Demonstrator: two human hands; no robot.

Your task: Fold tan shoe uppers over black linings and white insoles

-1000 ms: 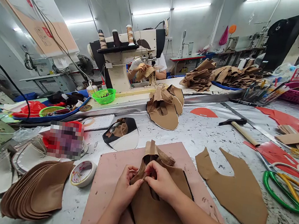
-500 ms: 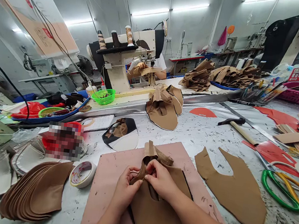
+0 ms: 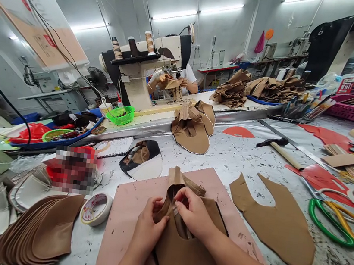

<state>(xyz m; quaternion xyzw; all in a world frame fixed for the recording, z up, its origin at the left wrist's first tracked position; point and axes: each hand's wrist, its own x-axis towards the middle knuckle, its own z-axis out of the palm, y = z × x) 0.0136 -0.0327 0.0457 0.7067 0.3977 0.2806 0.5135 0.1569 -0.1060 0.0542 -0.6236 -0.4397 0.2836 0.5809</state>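
A brown leather shoe upper with a long cut-out lies over a pink board right in front of me. My left hand grips the folded edge on the left of the cut-out, thumb on top and fingers curled behind. At the top of that opening, my right hand has thumb and fingertips pinched on the edge; its exact hold is partly hidden. Above both hands, the narrow strap-like end of the upper stands up. Another flat brown leather piece with a U-shaped notch rests to the right.
A roll of tape and a fanned stack of brown leather pieces are at left. Scissors and a hammer lie at right. Beyond stand another upper and a sewing machine with a person behind it.
My right fingertips have shifted slightly up and off the left edge, and more of the cut-out shows. The left hand keeps its hold. The view has moved a little.
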